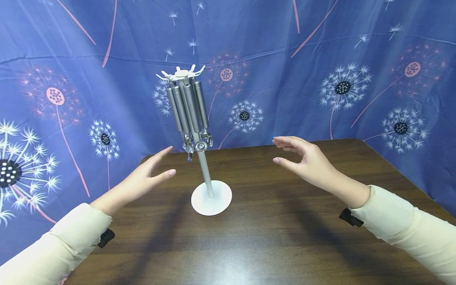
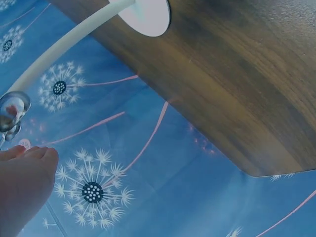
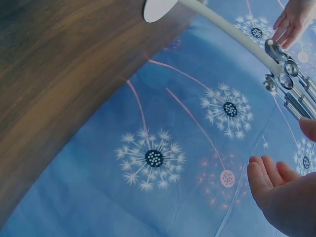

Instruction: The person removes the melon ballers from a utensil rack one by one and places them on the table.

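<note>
A white stand (image 1: 204, 168) with a round base rises from the table, its hooked top tilted to the left in the head view. From its hooks hang several metal utensils (image 1: 190, 107) with thick tubular handles and small, shiny, rounded ends pointing down. My left hand (image 1: 146, 176) is held just left of the utensils, thumb and fingers spread apart, nothing in it. On the other side, farther off, my right hand (image 1: 308, 160) hovers over the table with fingers extended and thumb apart, also holding nothing. In the right wrist view the shiny utensil ends (image 3: 285, 80) show between both hands.
The stand is on a dark brown wooden table (image 1: 256, 221), whose far edge runs close behind it. A blue cloth (image 1: 270, 91) printed with dandelions hangs behind and along the sides. Each sleeve has a black device (image 1: 350, 217) strapped beneath the wrist.
</note>
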`<action>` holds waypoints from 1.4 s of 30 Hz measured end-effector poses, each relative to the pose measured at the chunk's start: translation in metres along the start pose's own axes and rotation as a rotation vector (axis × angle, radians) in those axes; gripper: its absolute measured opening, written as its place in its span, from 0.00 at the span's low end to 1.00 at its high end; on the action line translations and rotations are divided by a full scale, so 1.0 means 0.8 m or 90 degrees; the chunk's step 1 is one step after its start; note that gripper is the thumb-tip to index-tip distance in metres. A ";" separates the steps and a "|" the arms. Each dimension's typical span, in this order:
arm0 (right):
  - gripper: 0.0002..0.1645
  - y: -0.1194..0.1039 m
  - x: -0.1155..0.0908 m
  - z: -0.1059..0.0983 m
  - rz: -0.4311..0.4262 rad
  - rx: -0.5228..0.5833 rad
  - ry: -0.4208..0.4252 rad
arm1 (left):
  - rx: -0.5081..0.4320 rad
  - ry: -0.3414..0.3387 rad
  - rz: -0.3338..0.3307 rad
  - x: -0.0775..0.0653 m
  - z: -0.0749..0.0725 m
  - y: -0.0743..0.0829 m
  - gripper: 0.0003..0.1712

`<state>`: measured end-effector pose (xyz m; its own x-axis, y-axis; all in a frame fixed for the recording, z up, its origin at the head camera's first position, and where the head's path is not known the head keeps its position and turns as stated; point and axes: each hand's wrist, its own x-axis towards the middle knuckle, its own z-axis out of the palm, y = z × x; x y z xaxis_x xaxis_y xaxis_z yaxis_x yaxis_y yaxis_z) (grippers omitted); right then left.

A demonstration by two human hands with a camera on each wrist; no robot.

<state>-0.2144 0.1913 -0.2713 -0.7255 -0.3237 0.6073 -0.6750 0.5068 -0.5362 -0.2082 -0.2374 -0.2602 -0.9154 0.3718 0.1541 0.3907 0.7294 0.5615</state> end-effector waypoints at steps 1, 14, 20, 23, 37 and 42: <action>0.28 -0.002 0.002 0.000 0.008 0.019 0.000 | -0.010 -0.001 -0.004 0.001 -0.002 0.001 0.43; 0.27 -0.015 0.021 -0.010 0.059 0.114 -0.002 | -0.131 -0.003 -0.008 0.014 -0.030 0.021 0.40; 0.27 -0.021 0.032 -0.012 0.047 0.137 0.013 | -0.182 -0.002 -0.023 0.020 -0.035 0.021 0.40; 0.26 -0.024 0.037 -0.012 0.044 0.140 0.018 | -0.199 0.011 -0.032 0.023 -0.040 0.024 0.40; 0.27 -0.037 0.062 0.004 0.059 0.187 0.007 | -0.324 0.040 -0.042 0.044 -0.073 0.049 0.41; 0.27 -0.047 0.074 0.011 0.050 0.215 0.013 | -0.398 0.041 -0.019 0.055 -0.079 0.056 0.41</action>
<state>-0.2332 0.1460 -0.2208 -0.7761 -0.2764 0.5669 -0.6266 0.2358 -0.7428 -0.2370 -0.2250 -0.1771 -0.9368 0.3065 0.1688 0.2523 0.2574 0.9328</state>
